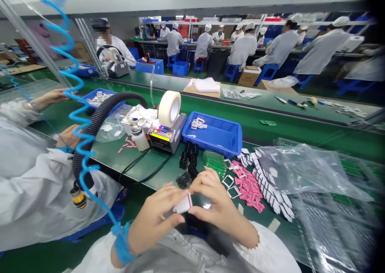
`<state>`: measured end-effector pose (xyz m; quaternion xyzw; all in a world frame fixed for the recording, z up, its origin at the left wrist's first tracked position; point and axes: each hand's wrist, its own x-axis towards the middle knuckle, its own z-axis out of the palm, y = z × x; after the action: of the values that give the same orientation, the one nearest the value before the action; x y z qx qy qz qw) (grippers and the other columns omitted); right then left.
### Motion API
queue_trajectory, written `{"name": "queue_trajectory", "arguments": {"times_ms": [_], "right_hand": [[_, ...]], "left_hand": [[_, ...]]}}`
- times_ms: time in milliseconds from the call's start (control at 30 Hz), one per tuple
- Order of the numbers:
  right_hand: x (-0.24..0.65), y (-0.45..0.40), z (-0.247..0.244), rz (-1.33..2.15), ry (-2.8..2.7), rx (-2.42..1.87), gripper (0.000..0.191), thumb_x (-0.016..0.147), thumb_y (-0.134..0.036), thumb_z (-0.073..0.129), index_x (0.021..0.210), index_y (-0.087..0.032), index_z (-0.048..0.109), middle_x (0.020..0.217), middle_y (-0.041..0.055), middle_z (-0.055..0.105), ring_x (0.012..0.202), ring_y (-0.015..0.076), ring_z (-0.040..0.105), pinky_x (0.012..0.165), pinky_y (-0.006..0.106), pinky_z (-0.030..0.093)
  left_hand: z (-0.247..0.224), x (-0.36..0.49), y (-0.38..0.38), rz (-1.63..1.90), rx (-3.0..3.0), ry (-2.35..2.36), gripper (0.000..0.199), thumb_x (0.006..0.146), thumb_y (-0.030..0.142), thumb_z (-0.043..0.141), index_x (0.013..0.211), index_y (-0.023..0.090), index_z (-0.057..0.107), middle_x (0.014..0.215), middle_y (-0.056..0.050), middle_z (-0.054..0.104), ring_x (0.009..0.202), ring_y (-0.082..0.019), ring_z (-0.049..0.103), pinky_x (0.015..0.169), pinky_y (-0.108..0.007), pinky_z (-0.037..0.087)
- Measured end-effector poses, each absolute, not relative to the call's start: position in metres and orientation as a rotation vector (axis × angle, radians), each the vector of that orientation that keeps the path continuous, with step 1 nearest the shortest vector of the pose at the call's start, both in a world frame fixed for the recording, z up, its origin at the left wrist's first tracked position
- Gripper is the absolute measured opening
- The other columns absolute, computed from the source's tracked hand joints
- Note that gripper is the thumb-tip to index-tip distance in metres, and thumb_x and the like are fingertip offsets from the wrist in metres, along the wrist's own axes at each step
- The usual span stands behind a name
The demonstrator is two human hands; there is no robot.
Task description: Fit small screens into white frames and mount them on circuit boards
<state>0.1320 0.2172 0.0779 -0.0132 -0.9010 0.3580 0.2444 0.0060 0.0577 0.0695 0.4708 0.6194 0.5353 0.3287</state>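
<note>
My left hand [153, 216] and my right hand [216, 200] meet above the green workbench [156, 170]. Between their fingertips they pinch a small white piece with a pink edge [183, 204], partly hidden by my fingers. A blue wrist strap [122, 243] circles my left wrist. Just beyond my right hand lie thin metal frames [231, 182], a pile of pink strips [248, 186] and a fan of white-and-black pieces [272, 184]. Small black coiled parts [188, 160] and a stack of green circuit boards [215, 162] sit farther forward.
A tape dispenser [167, 134] and a blue tray [212, 134] stand ahead. A clear plastic bag [309, 172] covers the right side. At left, a co-worker's hands [67, 136] work beside a black corrugated hose [99, 124] and a blue coiled tube [78, 104].
</note>
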Motion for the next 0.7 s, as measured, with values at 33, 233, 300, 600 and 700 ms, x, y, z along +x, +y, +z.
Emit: {"name": "queue_trajectory", "arguments": {"times_ms": [33,233,300,600,700], "right_hand": [[0.127,0.214,0.077,0.961,-2.466,-0.061,0.034,0.085,-0.054,0.052,0.083,-0.021,0.059,0.077,0.0006,0.057,0.079,0.0175,0.051,0.093,0.046,0.028],[0.103,0.193,0.07,0.909,-2.491,-0.144,0.015,0.08,-0.036,0.063,0.083,-0.022,0.059,0.078,-0.0012,0.058,0.079,0.0164,0.053,0.095,0.045,0.027],[0.101,0.188,0.067,0.879,-2.519,-0.159,0.013,0.079,-0.033,0.064,0.083,-0.022,0.059,0.079,-0.0011,0.058,0.08,0.0162,0.053,0.095,0.045,0.028],[0.112,0.182,0.049,1.023,-2.629,-0.341,0.016,0.078,-0.034,0.068,0.08,-0.02,0.062,0.077,-0.0003,0.058,0.077,0.0163,0.052,0.08,0.037,0.037],[0.119,0.18,0.044,1.159,-2.592,-0.392,0.018,0.081,-0.031,0.065,0.096,-0.021,0.061,0.09,0.0031,0.061,0.085,0.0188,0.055,0.079,0.036,0.041]], "left_hand": [[0.069,0.006,0.054,1.379,1.288,1.69,0.037,0.078,0.024,0.062,0.115,0.03,0.063,0.117,-0.004,0.066,0.113,-0.023,0.055,0.112,-0.043,0.018],[0.054,0.005,0.037,1.517,1.142,1.878,0.035,0.079,0.02,0.059,0.111,0.031,0.065,0.12,-0.003,0.065,0.115,-0.025,0.056,0.115,-0.048,0.011],[0.049,0.002,0.034,1.544,1.114,1.855,0.033,0.078,0.02,0.059,0.109,0.031,0.066,0.118,-0.004,0.066,0.113,-0.025,0.057,0.115,-0.049,0.008],[0.037,0.002,0.042,1.366,1.082,1.744,0.029,0.077,0.022,0.062,0.104,0.029,0.069,0.107,-0.004,0.071,0.103,-0.023,0.063,0.113,-0.045,0.022],[0.023,-0.005,0.033,1.427,0.755,1.713,0.024,0.073,0.022,0.068,0.097,0.024,0.072,0.104,-0.008,0.072,0.105,-0.025,0.062,0.11,-0.042,0.03]]}}
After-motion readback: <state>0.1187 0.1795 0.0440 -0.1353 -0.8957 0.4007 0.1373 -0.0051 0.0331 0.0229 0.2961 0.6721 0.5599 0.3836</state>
